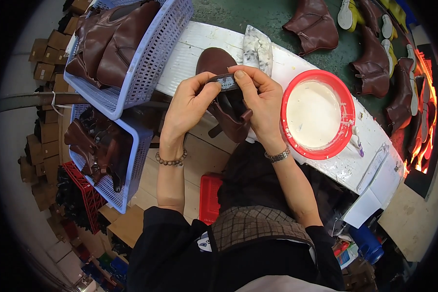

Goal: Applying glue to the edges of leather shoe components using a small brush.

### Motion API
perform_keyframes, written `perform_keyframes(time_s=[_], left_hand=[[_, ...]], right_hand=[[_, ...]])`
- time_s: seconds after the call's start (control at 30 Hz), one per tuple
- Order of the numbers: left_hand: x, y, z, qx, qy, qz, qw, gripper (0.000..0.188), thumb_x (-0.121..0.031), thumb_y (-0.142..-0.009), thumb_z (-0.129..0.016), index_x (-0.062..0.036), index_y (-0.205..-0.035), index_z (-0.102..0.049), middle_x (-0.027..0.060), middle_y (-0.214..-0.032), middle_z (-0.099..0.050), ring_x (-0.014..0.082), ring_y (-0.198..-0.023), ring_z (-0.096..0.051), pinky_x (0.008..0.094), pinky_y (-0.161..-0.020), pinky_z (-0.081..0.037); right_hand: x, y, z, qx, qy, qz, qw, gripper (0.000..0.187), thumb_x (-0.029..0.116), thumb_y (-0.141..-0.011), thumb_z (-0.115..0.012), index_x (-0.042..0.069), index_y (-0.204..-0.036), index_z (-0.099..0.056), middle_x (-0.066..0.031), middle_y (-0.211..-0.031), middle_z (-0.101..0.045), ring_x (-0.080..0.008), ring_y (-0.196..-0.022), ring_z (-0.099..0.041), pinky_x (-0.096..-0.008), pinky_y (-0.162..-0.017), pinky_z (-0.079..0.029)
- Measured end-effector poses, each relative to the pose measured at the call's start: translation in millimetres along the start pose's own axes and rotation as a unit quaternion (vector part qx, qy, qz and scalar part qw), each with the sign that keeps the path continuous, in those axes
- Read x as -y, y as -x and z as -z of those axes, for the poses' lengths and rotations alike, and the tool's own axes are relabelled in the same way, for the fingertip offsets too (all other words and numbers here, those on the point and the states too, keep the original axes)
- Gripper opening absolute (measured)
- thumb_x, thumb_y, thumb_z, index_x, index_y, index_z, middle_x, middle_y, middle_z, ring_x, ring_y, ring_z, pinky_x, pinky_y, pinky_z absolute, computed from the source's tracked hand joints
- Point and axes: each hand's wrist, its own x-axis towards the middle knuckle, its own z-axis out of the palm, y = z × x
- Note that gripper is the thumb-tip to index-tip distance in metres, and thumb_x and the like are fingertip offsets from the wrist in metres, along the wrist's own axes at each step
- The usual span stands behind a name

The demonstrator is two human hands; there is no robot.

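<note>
My left hand and my right hand are both closed on a dark brown leather boot over the edge of the white worktable. Between my thumbs and fingertips is a dark strip of its opening with a small printed label. The rounded toe points away from me, and the shaft hangs toward me below my hands. Just right of my right hand stands a red bowl of thick, creamy white liquid. A whitish, stained cloth or pad lies beyond my fingers.
Blue plastic crates at the left hold brown boots and uppers. A white worktable stretches rightward with a small brush-like tool on it. Brown boots stand on the green surface beyond, near an orange-glowing heater. A red basket sits below.
</note>
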Motion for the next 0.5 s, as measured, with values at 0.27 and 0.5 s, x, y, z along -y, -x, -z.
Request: perform_keyframes(time_s=[0.27, 0.5], left_hand=[[-3.4, 1.9, -1.9, 0.002, -0.002, -0.001, 1.0, 0.019, -0.015, -0.099, -0.059, 0.0015, -0.099, -0.068, -0.006, -0.08, -0.057, 0.0017, -0.073, -0.047, 0.0207, -0.062, -0.038], [-0.1, 1.1, -3.5, 0.002, 0.002, -0.003, 1.0, 0.019, -0.016, -0.099, -0.06, 0.0014, -0.1, -0.068, -0.0061, -0.079, -0.056, 0.0014, -0.073, -0.046, 0.0204, -0.061, -0.037]], right_hand=[[-2.3, 0.4, 1.3, -0.003, -0.009, 0.009, 1.0, 0.017, 0.012, -0.103, -0.064, -0.001, -0.108, -0.075, 0.004, -0.084, -0.069, 0.0022, -0.063, -0.048, -0.018, -0.052, -0.036], [0.0, 2.7, 7.9, 0.016, 0.011, -0.01, 1.0, 0.023, 0.018, -0.104, -0.065, 0.001, -0.114, -0.075, -0.0002, -0.092, -0.074, -0.0006, -0.076, -0.06, -0.0161, -0.064, -0.045]])
